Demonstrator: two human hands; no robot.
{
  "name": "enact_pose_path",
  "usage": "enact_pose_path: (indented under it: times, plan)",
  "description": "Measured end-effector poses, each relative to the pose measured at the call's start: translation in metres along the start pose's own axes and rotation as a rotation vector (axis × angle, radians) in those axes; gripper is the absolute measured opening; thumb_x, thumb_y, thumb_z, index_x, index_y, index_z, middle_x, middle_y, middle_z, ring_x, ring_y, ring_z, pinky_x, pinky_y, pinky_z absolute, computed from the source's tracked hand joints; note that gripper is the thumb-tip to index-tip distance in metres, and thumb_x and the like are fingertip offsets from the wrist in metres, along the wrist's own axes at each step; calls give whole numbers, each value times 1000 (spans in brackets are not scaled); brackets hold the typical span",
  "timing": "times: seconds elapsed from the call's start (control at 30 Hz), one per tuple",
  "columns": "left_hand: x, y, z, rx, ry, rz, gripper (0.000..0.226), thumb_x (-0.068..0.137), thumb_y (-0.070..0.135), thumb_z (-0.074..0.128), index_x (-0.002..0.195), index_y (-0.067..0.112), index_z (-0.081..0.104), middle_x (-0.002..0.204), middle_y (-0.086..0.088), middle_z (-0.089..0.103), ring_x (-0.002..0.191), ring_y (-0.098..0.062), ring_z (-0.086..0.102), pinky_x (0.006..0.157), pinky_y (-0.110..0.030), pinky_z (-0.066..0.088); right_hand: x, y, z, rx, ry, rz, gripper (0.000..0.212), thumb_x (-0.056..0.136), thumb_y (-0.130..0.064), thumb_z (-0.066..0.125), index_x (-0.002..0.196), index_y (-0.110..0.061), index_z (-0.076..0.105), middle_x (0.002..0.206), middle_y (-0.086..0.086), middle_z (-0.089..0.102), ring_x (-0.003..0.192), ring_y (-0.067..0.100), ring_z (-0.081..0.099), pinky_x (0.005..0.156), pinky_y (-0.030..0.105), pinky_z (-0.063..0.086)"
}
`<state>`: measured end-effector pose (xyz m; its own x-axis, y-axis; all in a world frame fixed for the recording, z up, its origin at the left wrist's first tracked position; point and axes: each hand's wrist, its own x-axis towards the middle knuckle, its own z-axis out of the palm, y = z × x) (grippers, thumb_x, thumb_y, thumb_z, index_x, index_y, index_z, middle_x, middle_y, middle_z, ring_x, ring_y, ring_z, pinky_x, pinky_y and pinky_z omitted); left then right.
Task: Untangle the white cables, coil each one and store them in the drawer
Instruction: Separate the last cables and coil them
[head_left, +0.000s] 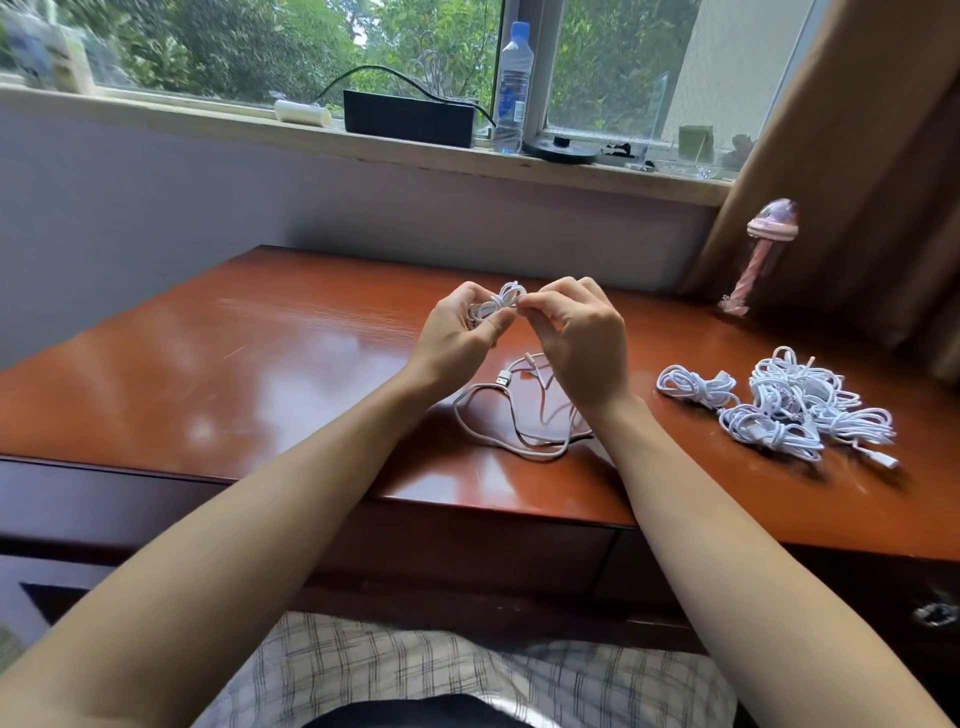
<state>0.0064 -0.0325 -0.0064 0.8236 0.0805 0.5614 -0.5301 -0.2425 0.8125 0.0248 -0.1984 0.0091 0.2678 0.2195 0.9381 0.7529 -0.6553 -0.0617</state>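
Left hand: your fingers curl round a small coil of white cable, thumb across it, raised above the surface.
Right hand: thumb and fingertips pinch a strand at the coil's right edge.
Coil: a few tight loops, held between both hands, clear of the surface.
Loose cable: lies in open loops directly below your hands, its USB plug near the top; whether it joins the coil cannot be told.
Handling: judge the cable light, thin, limp and a little springy, so loops are likely to open if your grip slackens. Clamp across the whole bundle rather than one strand, feed the free length close to the coil, and avoid pulling by the plug.
Remaining cables: a tangle with some bundles, well to your right on the surface.
Drawer fronts: dark panels under the surface edge; which one takes the coils cannot be told.
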Motion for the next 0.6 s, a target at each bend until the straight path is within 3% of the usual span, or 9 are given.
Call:
enact_pose_path:
  times: [0.1,0.3,0.47,0.6]
  plan:
    - [0,0,0,2,-14,-22,15,96,14,68,95,3,58,63,5,54,51,-2,47,53,-18,38,0,1,0,-1,8,-28,8,91,-20,76,90,-13,80,82,-2,69,77,21,57,69,30,50]
    - [1,1,0,-62,-24,-59,14,96,16,67,90,10,55,62,6,53,52,-5,46,52,-20,37,0,0,2,19,-2,-37,6,89,-14,77,88,-8,77,83,4,70,76,23,61,75,27,47]
    - [1,0,0,-90,-40,-70,15,92,24,69,89,14,58,61,9,54,53,-5,47,53,-21,37,0,-5,-1,70,-31,49,14,86,-12,79,86,-8,65,77,0,64,71,10,51,68,23,46]
    - [0,1,1,-110,-34,-65,21,86,32,70,88,14,58,62,7,55,54,-6,48,54,-22,38,0,-10,-1,13,-22,39,17,86,-19,78,88,-12,63,78,-4,65,71,14,59,63,29,50]
